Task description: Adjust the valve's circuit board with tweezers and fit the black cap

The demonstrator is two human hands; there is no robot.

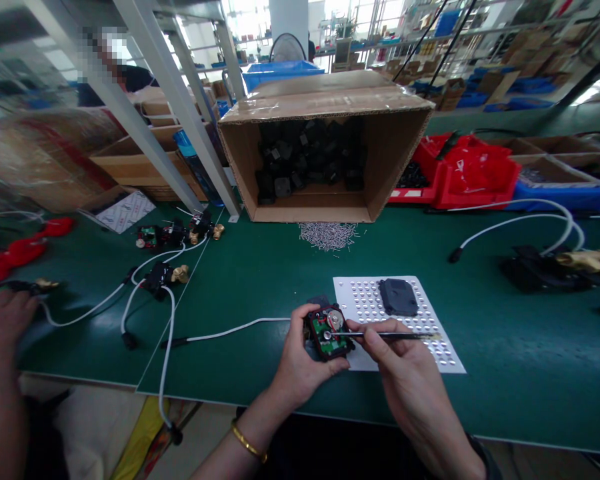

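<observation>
A big cardboard box [325, 157] lies on its side at the far edge of the green table [260, 280], black parts inside, a scatter of small pins [327, 235] before it. Nearer, a white dotted sheet [430, 333] carries a black cover [398, 297]. The left hand [300, 357] grips an opened black module [329, 332], face up, near the front edge. The right hand [405, 373] pinches a thin tool [387, 335], lying left-right, tip at the module.

Co-worker's hand [3, 320] cut by left edge; pixelated face beyond the frame posts.
</observation>
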